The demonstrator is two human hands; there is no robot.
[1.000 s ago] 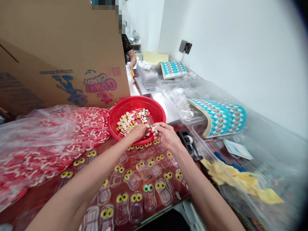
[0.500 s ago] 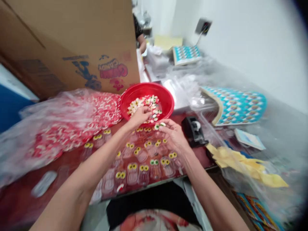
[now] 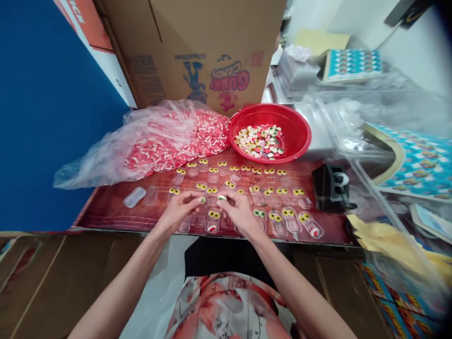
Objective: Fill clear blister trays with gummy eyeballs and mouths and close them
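Observation:
My left hand (image 3: pixel 181 209) is closed in a pinch on a small green-and-white eye candy (image 3: pixel 203 200). Between the fingertips of my right hand (image 3: pixel 239 212) is another green-centred eye candy (image 3: pixel 221 198). Both hands are over rows of small clear plastic trays (image 3: pixel 290 225), most with a pair of yellow eye candies at the top. One tray has green eyes (image 3: pixel 259 213), just right of my right hand. Behind the rows stands a red bowl (image 3: pixel 300 146) of loose eye candies and red-and-white pieces. My hands hide some trays.
A clear bag (image 3: pixel 155 146) of red-and-white candies lies behind left, before a cardboard box (image 3: pixel 169 42). A black tape dispenser (image 3: pixel 328 190) stands right, near plastic bags and blue printed sheets (image 3: pixel 353 63). Two clear trays without eyes (image 3: pixel 134 197) lie left. The table edge is near me.
My left hand has come out of the red bowl toward me, now pinching an eye candy. My right hand has moved nearer the front trays, beside it. The view has swung left.

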